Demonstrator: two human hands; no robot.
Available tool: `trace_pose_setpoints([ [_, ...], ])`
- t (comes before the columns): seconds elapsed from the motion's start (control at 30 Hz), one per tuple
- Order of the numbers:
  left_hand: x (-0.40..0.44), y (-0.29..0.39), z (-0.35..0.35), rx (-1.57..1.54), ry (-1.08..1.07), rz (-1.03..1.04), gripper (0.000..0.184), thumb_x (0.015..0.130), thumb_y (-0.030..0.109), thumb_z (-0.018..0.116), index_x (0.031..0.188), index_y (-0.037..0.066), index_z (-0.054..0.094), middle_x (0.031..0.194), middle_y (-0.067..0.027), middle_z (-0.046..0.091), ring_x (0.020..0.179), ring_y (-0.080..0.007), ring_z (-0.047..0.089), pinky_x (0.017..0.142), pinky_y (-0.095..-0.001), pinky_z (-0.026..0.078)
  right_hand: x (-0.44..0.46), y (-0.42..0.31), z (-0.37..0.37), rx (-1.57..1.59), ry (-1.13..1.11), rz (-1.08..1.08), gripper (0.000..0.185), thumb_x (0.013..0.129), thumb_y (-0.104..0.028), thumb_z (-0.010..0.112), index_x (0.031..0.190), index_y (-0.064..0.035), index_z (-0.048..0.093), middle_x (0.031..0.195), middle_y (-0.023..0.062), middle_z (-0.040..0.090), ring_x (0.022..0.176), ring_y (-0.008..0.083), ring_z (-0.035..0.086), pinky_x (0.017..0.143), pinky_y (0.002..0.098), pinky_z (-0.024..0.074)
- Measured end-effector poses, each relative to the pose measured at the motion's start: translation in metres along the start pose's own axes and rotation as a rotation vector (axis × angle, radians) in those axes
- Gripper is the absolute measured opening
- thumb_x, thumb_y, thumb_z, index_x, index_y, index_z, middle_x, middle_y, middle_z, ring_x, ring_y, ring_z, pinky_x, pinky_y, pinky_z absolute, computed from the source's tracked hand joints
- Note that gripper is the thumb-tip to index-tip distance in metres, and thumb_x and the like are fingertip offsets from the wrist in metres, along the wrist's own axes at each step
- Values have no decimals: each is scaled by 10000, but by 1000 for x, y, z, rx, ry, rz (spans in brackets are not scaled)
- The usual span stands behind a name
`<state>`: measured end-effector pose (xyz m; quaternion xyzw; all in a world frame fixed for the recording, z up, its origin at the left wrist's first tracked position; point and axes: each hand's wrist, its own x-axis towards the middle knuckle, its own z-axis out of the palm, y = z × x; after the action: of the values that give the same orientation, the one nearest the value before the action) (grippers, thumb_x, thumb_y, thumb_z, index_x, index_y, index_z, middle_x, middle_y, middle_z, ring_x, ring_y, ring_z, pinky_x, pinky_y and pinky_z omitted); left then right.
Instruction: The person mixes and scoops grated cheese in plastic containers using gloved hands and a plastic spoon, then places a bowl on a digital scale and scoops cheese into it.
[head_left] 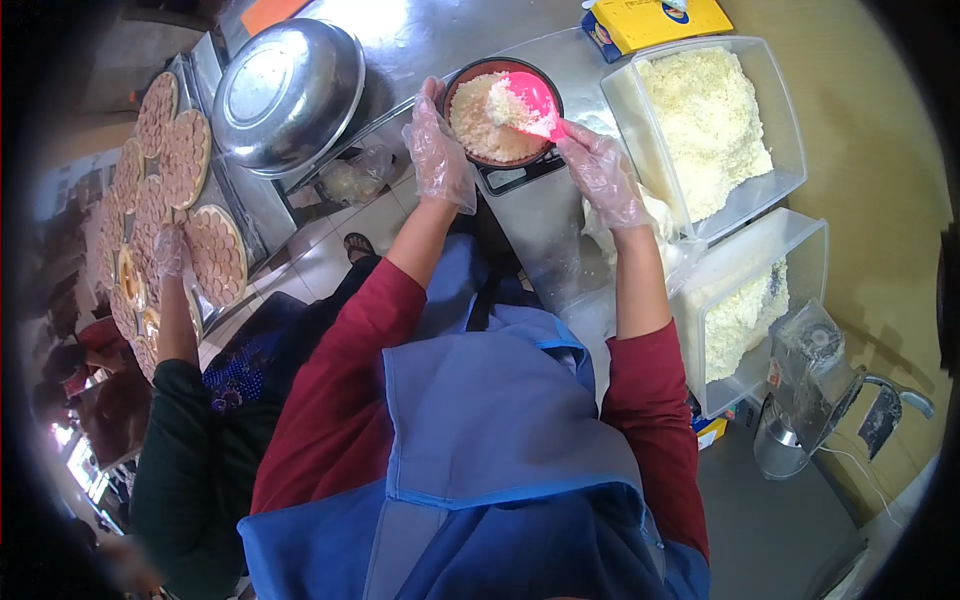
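A round brown bowl (456,82) of grated cheese-like white shreds (480,125) sits on what looks like a black kitchen scale (520,174). My right hand (603,178), in a clear plastic glove, grips the handle of a pink scoop (538,97). White shreds lie in the scoop, which is over the bowl. Against the bowl's left side rests my gloved left hand (440,155), fingers stretched upward along the rim. Right of my right hand stands a clear tub (790,150) heaped with pale yellow shreds (700,125).
A second tub (812,250) of shreds stands nearer. An upturned metal bowl (285,95) lies to the left. Beyond it are several topped pizza bases (218,255), with a co-worker's gloved hand (172,250) over them. A yellow box (660,22) is behind; a blender-like machine (805,350) is at right.
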<state>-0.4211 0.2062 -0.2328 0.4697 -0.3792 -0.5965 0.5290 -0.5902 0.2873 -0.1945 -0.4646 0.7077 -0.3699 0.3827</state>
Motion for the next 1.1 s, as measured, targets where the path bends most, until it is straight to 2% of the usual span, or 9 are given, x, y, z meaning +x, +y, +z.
trace_pose_setpoints([
  [0.1,-2,-1,2,10,-8,14,634,996,459,193,1384,-21,337,1341,-153,441,1246,-210,414,1077,-331,298,-7,-36,5,-421,84,-40,382,894,-293,555,1157,-23,613,710,123,637,672,274,612,642,359,470],
  [0.2,-3,0,5,18,-20,24,678,991,506,148,1392,-8,335,1336,-146,445,1244,-208,410,1079,-331,291,-5,-47,28,-628,146,-49,333,881,-274,534,1129,-77,636,780,209,629,727,348,622,675,413,490],
  [0.33,-4,1,9,-132,-4,-80,698,985,519,122,1405,-7,308,1354,-149,423,1257,-207,393,1084,-336,278,-12,-51,46,-692,67,-102,321,886,-272,516,1125,-94,636,791,187,647,737,361,626,701,446,495],
  [0.43,-9,7,8,59,-40,52,696,985,517,114,1417,-3,278,1379,-149,390,1272,-211,372,1096,-339,258,-13,-55,47,-623,-23,-57,353,876,-273,522,1125,-45,627,842,209,643,795,374,623,742,448,491],
  [0.5,-14,14,6,584,-74,226,690,986,515,115,1428,3,253,1402,-145,360,1293,-218,343,1103,-335,241,-7,-43,42,-489,-77,14,395,874,-296,532,1116,3,622,897,239,638,869,384,619,782,430,484],
  [0.63,-12,19,8,526,-93,152,690,985,519,125,1432,7,248,1416,-140,344,1302,-226,333,1105,-336,236,-7,-22,27,-269,-65,-39,462,870,-347,548,1132,30,607,939,259,634,928,374,621,821,405,469],
  [0.73,-5,14,6,51,-97,-16,694,983,526,138,1435,9,240,1433,-145,322,1309,-228,325,1106,-342,234,-11,-12,20,-71,-93,-38,468,884,-342,572,1158,36,592,784,133,649,743,235,627,688,335,471],
  [0.8,0,5,5,-116,-26,-28,694,981,532,164,1432,10,241,1452,-144,300,1324,-224,309,1108,-363,231,-13,-9,13,57,-116,112,404,895,-283,595,1153,28,605,652,-20,532,583,72,470,528,239,382],
  [1.1,10,10,-10,60,48,26,757,950,595,127,1418,15,265,1435,-168,336,1377,-227,226,1145,-389,86,-16,-6,4,301,-60,201,372,866,-262,576,1105,18,631,635,-19,497,593,66,421,525,249,353],
])
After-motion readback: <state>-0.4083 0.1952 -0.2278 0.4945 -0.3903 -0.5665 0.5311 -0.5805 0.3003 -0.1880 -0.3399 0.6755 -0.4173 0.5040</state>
